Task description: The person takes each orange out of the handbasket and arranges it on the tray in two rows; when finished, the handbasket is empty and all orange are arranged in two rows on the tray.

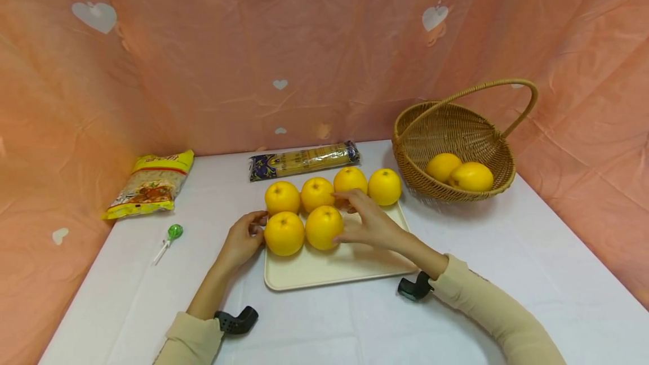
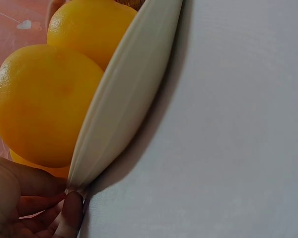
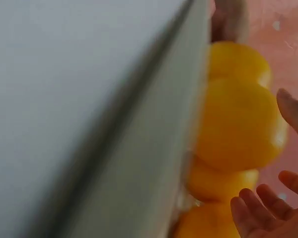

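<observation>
Several yellow-orange oranges (image 1: 282, 198) sit on a cream rectangular tray (image 1: 345, 269), four along the back and two in front. At the tray's left edge, my left hand (image 1: 245, 239) pinches the rim between thumb and fingers, beside the front left orange (image 1: 284, 234); the left wrist view shows this grip close up. My right hand (image 1: 372, 224) is over the tray with thumb and fingers spread around the right side of the front right orange (image 1: 324, 228). In the right wrist view its fingers (image 3: 268, 203) are apart and not curled round any fruit.
A wicker basket (image 1: 405, 156) with a tall handle holds two yellow fruits (image 1: 471, 177) at the right. Behind the tray lies a spaghetti pack (image 1: 304, 160). A yellow food bag (image 1: 152, 183) and a green lollipop (image 1: 174, 232) lie at the left.
</observation>
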Available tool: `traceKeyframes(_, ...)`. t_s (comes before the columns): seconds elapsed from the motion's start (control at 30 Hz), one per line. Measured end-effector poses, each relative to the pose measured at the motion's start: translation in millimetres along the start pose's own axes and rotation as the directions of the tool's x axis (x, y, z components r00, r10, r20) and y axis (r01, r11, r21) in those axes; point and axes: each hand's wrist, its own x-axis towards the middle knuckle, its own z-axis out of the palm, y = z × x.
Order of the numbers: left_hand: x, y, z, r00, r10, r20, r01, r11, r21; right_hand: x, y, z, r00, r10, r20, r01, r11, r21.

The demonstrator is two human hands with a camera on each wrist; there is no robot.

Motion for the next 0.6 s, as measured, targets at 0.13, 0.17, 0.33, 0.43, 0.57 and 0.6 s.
traceKeyframes(0.13,0.0,0.5,0.3,1.000,0.000,-0.010,0.000,1.000,0.017,-0.4,-4,-21,0.996,0.025,-0.081,-0.022,0.999,0.037)
traceKeyframes(0.17,0.0,0.9,-0.1,1.000,0.003,-0.014,-0.003,1.000,0.024,0.2,-5,-27,0.994,0.025,-0.102,-0.019,0.998,0.063)
traceKeyframes(0.33,0.6,1.3,-0.7,1.000,0.000,-0.016,0.000,1.000,0.014,0.4,-7,-53,0.985,0.020,-0.172,0.014,0.981,0.192)
traceKeyframes(0.43,0.4,1.0,-0.5,1.000,-0.001,-0.013,0.001,1.000,0.014,-3.3,-8,-67,0.982,0.035,-0.184,0.011,0.970,0.241)
traceKeyframes(0.57,0.6,0.0,0.2,1.000,0.000,-0.008,0.000,1.000,0.006,-11.6,-7,-83,0.981,0.054,-0.189,0.001,0.960,0.280)
traceKeyframes(0.6,0.8,-0.3,0.4,1.000,-0.003,-0.006,0.003,1.000,-0.001,-13.7,-6,-87,0.980,0.054,-0.191,0.004,0.957,0.291)
